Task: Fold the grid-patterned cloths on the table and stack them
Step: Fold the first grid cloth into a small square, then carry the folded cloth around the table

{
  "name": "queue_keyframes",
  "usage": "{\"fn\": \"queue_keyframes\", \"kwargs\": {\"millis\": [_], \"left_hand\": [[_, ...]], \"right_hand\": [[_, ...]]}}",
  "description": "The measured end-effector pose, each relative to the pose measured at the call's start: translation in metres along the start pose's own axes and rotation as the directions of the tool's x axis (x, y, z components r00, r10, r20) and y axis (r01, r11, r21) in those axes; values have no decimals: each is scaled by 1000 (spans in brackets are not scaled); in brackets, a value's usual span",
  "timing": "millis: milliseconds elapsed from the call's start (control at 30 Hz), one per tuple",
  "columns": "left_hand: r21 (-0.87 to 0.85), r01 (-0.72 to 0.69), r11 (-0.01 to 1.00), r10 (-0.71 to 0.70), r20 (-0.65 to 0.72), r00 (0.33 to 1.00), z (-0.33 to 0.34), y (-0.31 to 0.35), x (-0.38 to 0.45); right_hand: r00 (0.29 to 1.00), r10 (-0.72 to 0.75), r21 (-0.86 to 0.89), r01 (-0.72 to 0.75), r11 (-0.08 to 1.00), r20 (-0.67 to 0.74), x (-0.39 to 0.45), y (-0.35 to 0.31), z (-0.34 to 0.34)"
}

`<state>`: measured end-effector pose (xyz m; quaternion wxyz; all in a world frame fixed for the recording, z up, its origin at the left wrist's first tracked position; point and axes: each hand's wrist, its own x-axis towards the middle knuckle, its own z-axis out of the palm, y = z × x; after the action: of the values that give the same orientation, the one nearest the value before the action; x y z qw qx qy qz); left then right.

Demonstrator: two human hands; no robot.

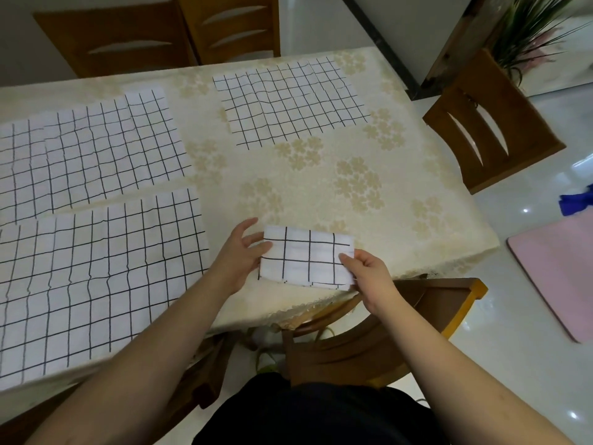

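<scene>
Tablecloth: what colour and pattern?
Cream tablecloth with pale gold flower clusters; head view.

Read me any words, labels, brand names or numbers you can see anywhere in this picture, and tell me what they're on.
None: no readable text anywhere.
The folded cloth and the unfolded cloths carry only black grid lines.
The tablecloth shows only a flower pattern.
</scene>
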<state>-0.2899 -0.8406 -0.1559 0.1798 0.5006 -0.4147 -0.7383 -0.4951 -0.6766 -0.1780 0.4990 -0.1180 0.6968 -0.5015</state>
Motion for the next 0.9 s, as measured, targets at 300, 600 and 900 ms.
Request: {"fn": "queue_keyframes", "kwargs": {"millis": [300,600,900], "left_hand": [[209,141,968,-172,139,975,10,-11,-31],[348,-13,938,-86,267,960,69,-18,-62],[439,-90,894,-79,353,932,180,-45,-121]], "right_hand": [[989,-30,59,39,997,-146,-52,-4,-7],[945,-1,115,41,993,-328,-121,12,-60],[877,41,259,97,961,-478,-200,56,-156]]}}
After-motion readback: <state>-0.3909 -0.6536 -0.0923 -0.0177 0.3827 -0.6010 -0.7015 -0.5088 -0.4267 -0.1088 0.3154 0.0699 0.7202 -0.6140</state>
